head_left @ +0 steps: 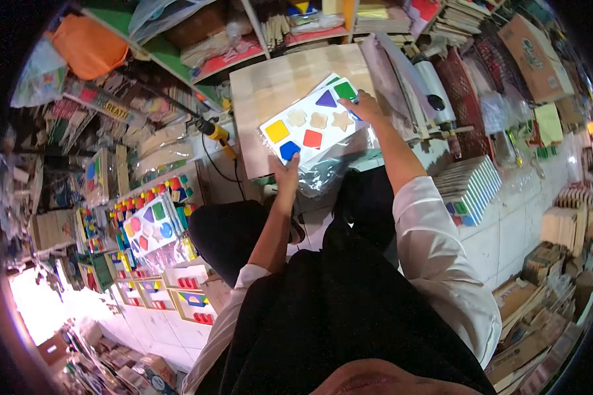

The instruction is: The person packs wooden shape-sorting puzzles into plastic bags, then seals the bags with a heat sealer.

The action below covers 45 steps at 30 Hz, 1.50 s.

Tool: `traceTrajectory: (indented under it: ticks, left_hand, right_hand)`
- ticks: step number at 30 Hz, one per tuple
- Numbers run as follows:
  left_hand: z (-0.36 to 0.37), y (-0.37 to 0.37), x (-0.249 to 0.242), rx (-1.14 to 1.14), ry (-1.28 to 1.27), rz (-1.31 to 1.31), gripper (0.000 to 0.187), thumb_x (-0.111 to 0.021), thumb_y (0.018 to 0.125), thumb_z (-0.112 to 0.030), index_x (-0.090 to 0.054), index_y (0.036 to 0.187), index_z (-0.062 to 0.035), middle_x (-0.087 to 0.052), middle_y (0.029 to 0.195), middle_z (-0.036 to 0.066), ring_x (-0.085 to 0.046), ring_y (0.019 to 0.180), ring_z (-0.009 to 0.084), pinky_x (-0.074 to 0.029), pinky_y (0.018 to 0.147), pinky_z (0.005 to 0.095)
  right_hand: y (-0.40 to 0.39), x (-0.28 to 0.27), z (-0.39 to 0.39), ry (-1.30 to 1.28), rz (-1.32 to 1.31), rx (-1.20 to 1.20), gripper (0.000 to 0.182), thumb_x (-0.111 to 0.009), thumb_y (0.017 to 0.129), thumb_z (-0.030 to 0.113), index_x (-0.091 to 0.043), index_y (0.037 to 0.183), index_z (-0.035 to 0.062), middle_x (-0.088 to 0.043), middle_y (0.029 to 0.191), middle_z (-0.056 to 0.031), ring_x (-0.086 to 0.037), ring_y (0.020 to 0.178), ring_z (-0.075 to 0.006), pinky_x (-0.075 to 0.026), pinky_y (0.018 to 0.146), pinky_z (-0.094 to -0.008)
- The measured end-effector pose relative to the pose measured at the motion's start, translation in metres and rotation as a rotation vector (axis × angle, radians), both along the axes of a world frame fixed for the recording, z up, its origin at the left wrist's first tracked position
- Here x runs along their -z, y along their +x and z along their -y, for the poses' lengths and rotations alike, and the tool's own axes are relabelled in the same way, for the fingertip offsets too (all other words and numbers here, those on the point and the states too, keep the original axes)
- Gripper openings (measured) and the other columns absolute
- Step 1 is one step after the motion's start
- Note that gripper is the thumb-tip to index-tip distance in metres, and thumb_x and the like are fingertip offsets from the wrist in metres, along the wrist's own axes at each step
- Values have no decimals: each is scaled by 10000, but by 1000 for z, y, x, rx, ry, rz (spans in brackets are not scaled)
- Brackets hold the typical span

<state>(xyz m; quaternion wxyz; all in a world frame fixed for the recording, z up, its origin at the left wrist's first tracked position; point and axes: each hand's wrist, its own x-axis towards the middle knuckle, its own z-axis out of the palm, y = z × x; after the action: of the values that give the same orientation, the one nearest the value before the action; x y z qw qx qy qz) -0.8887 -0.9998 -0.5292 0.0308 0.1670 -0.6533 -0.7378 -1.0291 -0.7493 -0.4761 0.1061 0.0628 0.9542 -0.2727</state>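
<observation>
A white shape puzzle board (295,135) lies tilted across a pale wooden table. A yellow square (277,130), a purple triangle (327,99), a red piece (313,138), a green piece (344,91) and a blue pentagon (288,151) show on it. Three cut-outs in its middle, one a star, show bare wood. My left hand (285,174) grips the lower left edge, its thumb by the pentagon. My right hand (367,108) closes on the right edge, partly covering another blue piece. A second white edge peeks out behind the board. Clear plastic (323,176) hangs below it.
The wooden table (257,85) stands before my knees, against crowded shelves. A yellow-handled tool (217,133) with a cable is left of it. Stacked boards (469,187) stand on the floor at right. More shape puzzles (153,227) and framed trays (192,299) lie at left.
</observation>
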Motion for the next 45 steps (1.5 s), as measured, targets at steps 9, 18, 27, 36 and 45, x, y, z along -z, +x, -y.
traceTrajectory:
  ticks: [9, 18, 27, 36, 45]
  left_hand:
    - [34, -26, -31, -82, 240, 258, 209, -575, 804, -199, -555, 836, 6, -558, 784, 45, -501, 728, 103, -397, 585, 227]
    - [135, -198, -18, 106, -154, 190, 388, -622, 740, -312, -572, 944, 14, -570, 864, 26, -492, 808, 101, -384, 753, 243]
    - [178, -273, -24, 542, -635, 92, 792, -670, 708, -155, -151, 1278, 29, -552, 969, 134, -542, 886, 198, -458, 716, 324]
    - [147, -293, -36, 526, -1329, -23, 1200, -788, 512, -290, 68, 1305, -8, -589, 774, 211, -570, 661, 379, -467, 586, 392]
    - [83, -296, -130, 539, -1076, 75, 1297, -834, 399, -245, 64, 1298, 15, -156, 1334, 257, -204, 1229, 365, -251, 993, 381]
  right_hand:
    - [-9, -5, 3, -184, 404, 167, 922, -605, 533, 682, -490, 1027, -88, -578, 932, -165, -575, 818, -218, -452, 703, -307]
    - [-79, 12, 66, -595, 303, 162, 727, -651, 592, 584, -558, 912, -63, -583, 801, -103, -552, 699, -134, -438, 617, -261]
    - [-174, 11, 80, -206, 72, -259, 1249, -773, 467, 447, 20, 1304, -33, -523, 1032, -249, -519, 982, -297, -414, 841, -302]
    - [-189, -8, 64, 20, 11, -354, 917, -656, 603, 55, -75, 1311, -1, -559, 879, -207, -567, 795, -315, -476, 669, -386]
    - [-163, -88, 57, 51, 34, -35, 1084, -724, 575, 330, 9, 1335, 84, -230, 1320, -181, -255, 1201, -366, -263, 904, -578]
